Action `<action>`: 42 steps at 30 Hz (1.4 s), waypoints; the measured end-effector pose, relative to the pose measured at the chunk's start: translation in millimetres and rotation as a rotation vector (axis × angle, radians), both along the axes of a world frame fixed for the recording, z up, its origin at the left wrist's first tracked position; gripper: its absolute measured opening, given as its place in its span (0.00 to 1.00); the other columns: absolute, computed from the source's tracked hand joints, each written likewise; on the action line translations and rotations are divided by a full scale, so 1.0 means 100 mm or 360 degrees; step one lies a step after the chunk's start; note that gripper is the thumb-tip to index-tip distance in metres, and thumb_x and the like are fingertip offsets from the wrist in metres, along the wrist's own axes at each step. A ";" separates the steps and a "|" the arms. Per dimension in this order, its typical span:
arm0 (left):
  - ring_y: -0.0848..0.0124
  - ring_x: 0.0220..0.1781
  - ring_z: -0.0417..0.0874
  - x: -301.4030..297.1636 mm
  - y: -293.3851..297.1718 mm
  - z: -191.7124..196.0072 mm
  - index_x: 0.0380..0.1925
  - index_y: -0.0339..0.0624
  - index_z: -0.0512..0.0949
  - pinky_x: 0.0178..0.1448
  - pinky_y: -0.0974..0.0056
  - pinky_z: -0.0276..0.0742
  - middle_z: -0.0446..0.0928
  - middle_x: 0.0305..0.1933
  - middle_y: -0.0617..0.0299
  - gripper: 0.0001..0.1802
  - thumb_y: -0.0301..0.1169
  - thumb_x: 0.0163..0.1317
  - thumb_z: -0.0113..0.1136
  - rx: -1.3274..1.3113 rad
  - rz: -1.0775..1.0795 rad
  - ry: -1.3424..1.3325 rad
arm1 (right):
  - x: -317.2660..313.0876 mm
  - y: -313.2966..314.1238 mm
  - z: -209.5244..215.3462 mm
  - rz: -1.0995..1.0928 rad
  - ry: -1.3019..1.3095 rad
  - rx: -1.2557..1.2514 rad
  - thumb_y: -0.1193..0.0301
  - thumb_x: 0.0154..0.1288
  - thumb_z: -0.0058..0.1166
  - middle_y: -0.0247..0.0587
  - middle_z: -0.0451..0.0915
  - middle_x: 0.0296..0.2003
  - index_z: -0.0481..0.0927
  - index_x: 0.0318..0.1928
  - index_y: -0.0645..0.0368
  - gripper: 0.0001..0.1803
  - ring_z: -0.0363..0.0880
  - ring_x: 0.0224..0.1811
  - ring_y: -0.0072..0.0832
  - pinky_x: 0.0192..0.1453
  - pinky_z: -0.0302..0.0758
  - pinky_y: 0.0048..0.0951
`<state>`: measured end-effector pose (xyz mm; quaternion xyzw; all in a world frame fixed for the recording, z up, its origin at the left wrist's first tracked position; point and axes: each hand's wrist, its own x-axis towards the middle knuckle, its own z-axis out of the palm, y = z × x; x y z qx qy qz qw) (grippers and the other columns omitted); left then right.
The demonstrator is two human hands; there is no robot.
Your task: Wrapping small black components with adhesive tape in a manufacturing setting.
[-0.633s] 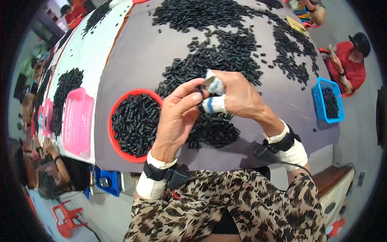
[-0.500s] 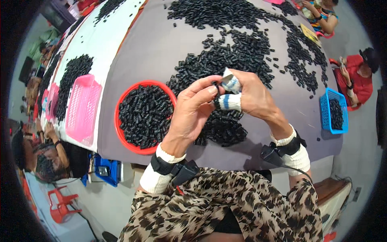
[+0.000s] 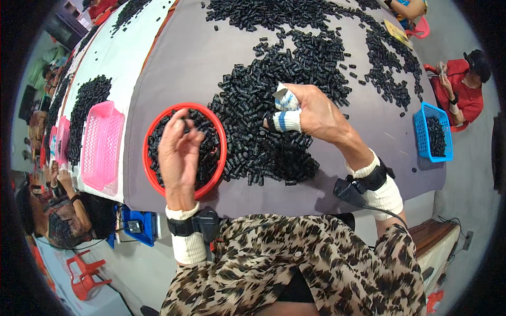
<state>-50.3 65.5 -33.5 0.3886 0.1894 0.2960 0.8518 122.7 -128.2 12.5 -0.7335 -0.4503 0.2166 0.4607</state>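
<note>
My left hand [image 3: 180, 152] is over a round red basin [image 3: 222, 150] heaped with small black cylindrical parts [image 3: 208, 158]. Its fingers are loosely curled and apart, slightly blurred, and no part shows in them. My right hand [image 3: 321, 113] is raised above a large pile of the same black parts [image 3: 253, 152] on the table. White-and-blue coverings [image 3: 287, 121] wrap its thumb and forefinger. The fingers of that hand are curled closed; whatever is in them is hidden. Each wrist carries a white knitted cuff with a black strapped device.
A grey cloth covers the table [image 3: 174, 68]. A pink basket [image 3: 100, 145] stands to the left on white cloth, a blue basket [image 3: 433, 134] of black parts at the right edge. People sit on both sides, including one in a red shirt [image 3: 461, 89]. More black parts lie farther back.
My left hand has left my right hand and moved left over the red basin, its fingers opening. The right hand has shifted slightly left in the picture, along with the whole scene.
</note>
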 end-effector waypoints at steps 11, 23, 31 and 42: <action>0.78 0.33 0.74 -0.44 0.47 -0.36 0.48 0.38 0.73 0.37 0.72 0.71 0.75 0.34 0.65 0.17 0.30 0.60 0.55 0.0370 0.0430 0.0503 | 0.06 -0.01 -0.13 -0.0043 0.0134 0.0017 0.65 0.50 0.59 0.27 0.66 0.15 0.69 0.22 0.60 0.14 0.61 0.19 0.18 0.24 0.61 0.24; 0.59 0.35 0.75 0.50 -0.48 -0.52 0.31 0.37 0.78 0.41 0.61 0.70 0.73 0.29 0.54 0.09 0.27 0.48 0.61 0.2213 -0.0393 0.0882 | 0.08 -0.08 -0.25 -0.0025 0.0346 -0.0056 0.63 0.51 0.59 0.25 0.65 0.16 0.68 0.21 0.59 0.16 0.60 0.20 0.15 0.23 0.58 0.23; 0.57 0.36 0.72 0.71 -0.57 -0.70 0.32 0.39 0.77 0.39 0.57 0.68 0.69 0.28 0.54 0.09 0.25 0.48 0.61 0.2727 -0.0381 0.0868 | 0.19 -0.23 -0.35 -0.0110 0.0257 -0.0137 0.65 0.50 0.58 0.29 0.68 0.16 0.71 0.24 0.60 0.13 0.60 0.21 0.18 0.25 0.61 0.26; 0.76 0.31 0.77 0.61 -0.44 0.22 0.41 0.33 0.76 0.38 0.73 0.74 0.78 0.31 0.61 0.12 0.26 0.57 0.57 0.0448 -0.0628 0.0103 | 0.00 -0.07 0.06 0.0058 0.0375 0.0167 0.69 0.52 0.60 0.25 0.70 0.18 0.74 0.28 0.60 0.09 0.63 0.22 0.12 0.26 0.63 0.20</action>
